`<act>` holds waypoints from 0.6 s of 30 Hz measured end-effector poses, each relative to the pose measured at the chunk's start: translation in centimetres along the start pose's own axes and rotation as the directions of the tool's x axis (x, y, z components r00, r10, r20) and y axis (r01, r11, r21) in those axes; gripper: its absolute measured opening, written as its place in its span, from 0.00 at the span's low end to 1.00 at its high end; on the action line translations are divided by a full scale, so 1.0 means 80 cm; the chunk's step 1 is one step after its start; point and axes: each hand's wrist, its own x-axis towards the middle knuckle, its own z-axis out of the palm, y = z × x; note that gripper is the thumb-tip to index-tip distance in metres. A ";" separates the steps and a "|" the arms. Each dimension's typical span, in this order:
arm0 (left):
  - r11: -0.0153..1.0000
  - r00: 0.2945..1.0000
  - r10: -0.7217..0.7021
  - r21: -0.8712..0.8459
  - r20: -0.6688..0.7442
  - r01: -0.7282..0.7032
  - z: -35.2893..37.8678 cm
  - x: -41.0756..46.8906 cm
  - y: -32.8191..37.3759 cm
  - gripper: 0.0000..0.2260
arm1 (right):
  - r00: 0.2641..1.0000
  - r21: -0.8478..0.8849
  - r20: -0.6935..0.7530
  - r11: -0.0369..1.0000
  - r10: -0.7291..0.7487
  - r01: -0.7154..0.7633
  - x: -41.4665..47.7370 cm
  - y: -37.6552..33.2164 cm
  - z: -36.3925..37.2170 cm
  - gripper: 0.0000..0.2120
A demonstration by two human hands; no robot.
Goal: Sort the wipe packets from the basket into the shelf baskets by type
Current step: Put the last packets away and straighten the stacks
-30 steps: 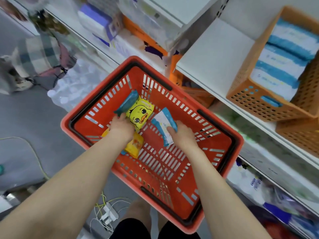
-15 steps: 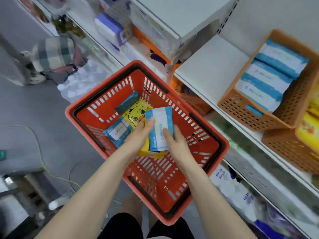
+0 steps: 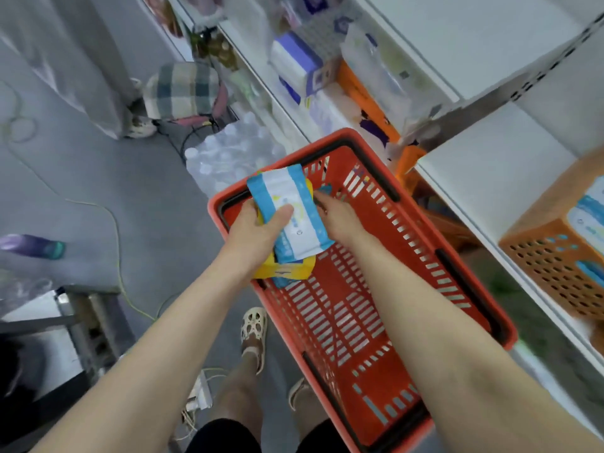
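Blue-and-white packet [image 3: 291, 210] and yellow packet [image 3: 286, 272] are gripped by the left hand [image 3: 255, 233] over the basket [image 3: 359, 322]; the grip of the right hand [image 3: 340, 220] cannot be told.

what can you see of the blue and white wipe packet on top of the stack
The blue and white wipe packet is a flat, soft, glossy pouch with a white face, small print and blue bands along both long sides. It lies tilted on a yellow packet, over the red basket. The left hand grips the stack, thumb across the packet's face. The right hand touches its right edge.
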 end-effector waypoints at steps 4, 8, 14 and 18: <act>1.000 0.996 0.002 0.026 0.090 -0.004 -0.023 0.017 0.009 0.19 | 0.987 -0.112 -0.052 0.981 0.154 -0.159 0.012 -0.001 0.026 0.20; 0.996 0.992 -0.007 0.094 0.123 -0.004 -0.032 0.028 0.012 0.18 | 0.863 0.423 -0.282 0.862 0.418 -0.279 -0.020 -0.004 0.037 0.11; 0.989 0.989 -0.034 0.149 0.146 0.012 -0.032 0.023 0.022 0.21 | 0.859 0.819 -0.264 0.572 0.439 -0.041 -0.124 -0.024 -0.034 0.22; 0.996 0.984 -0.063 0.072 0.168 0.052 -0.017 0.013 0.040 0.21 | 0.951 0.924 -0.195 0.370 0.240 0.096 -0.175 -0.064 -0.083 0.35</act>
